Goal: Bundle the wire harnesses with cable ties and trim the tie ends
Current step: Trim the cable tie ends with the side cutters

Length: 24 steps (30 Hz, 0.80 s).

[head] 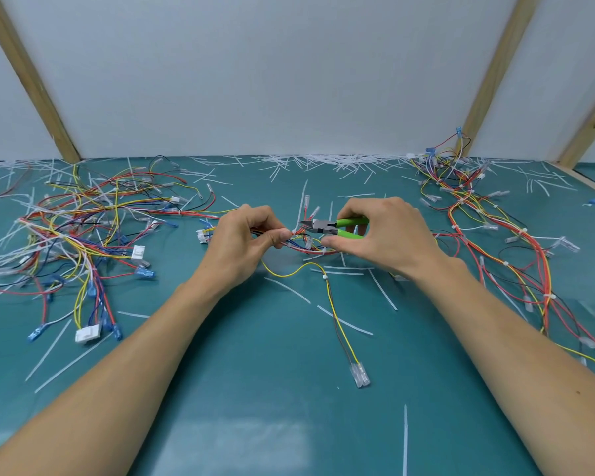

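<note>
Mid-surface, the wire harness (303,243) lies w/ a white cable tie (295,231) on it. Left hand (244,238) pinches the harness just beside the tie; right hand (382,231) grips green-handled cutters (334,227), tips at the tie. Loose harnesses (83,231) toward left edge, bundled harnesses (488,228) toward right, trimmed tie ends (330,163) along far edge.

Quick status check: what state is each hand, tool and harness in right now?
Left hand: pinches the harness beside a tie.
Right hand: grips the cutters.
Cutters: tips at the tie, not visibly closed.
Harness: held above the mat.
Left pile: loose, tangled.
Right pile: tied.
</note>
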Available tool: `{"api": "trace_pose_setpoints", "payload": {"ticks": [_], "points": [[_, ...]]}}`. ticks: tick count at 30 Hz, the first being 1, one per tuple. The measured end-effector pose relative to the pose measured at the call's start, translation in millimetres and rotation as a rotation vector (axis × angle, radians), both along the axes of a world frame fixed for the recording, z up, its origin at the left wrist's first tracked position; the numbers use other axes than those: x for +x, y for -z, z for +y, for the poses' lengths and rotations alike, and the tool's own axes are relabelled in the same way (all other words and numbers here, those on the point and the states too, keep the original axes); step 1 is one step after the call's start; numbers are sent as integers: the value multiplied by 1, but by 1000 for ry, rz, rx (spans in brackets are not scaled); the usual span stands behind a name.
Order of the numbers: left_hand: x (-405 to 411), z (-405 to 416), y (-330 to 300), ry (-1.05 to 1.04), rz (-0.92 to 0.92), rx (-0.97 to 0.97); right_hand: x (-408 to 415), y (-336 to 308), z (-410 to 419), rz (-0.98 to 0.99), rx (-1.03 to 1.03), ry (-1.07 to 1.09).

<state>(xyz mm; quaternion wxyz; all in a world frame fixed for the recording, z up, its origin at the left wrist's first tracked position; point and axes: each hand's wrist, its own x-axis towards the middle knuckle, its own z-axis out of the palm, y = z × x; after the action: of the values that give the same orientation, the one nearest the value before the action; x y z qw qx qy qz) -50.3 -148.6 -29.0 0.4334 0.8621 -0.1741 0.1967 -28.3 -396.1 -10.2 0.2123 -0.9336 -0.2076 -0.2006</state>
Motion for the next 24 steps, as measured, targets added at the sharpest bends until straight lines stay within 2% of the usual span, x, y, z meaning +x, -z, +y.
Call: {"api": "trace_pose_setpoints", "payload": {"ticks": [24], "points": [[-2,-1,0,2,1,1,-1,-1,0,18,-12,-20]]}}
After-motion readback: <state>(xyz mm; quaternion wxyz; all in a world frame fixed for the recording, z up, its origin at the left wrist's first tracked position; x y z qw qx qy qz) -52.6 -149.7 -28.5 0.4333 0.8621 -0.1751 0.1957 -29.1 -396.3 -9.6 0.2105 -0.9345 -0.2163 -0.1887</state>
